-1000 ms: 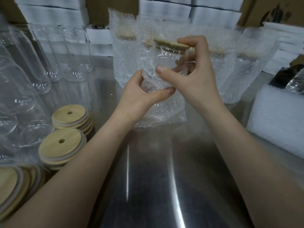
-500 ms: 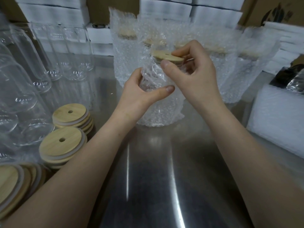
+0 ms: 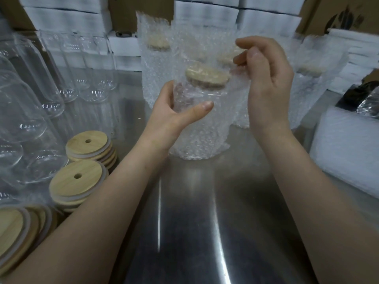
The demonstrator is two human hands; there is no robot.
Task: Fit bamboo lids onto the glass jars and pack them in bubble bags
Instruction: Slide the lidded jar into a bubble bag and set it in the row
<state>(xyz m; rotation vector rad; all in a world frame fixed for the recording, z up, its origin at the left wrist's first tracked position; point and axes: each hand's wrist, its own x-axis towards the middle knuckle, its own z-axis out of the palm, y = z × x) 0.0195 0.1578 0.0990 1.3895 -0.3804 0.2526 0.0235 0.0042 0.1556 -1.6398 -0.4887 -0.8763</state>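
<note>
A glass jar with a bamboo lid (image 3: 207,75) stands inside a clear bubble bag (image 3: 202,138) on the steel table (image 3: 205,222). My left hand (image 3: 174,115) wraps around the bagged jar from the left side. At the bag's upper right edge, beside the lid, my right hand (image 3: 266,78) pinches the plastic between thumb and fingers. The jar's glass is mostly veiled by the bubbles.
Bagged jars (image 3: 155,64) stand in a row behind. Bare glass jars (image 3: 61,74) crowd the left. Stacks of bamboo lids (image 3: 90,146) (image 3: 75,181) sit at front left. White foam sheets (image 3: 344,152) lie at right; white boxes (image 3: 65,19) line the back.
The lidded jar has sunk fully into the bubble bag, the lid now behind the plastic. My right hand has let go of the lid and moved to the bag's upper edge.
</note>
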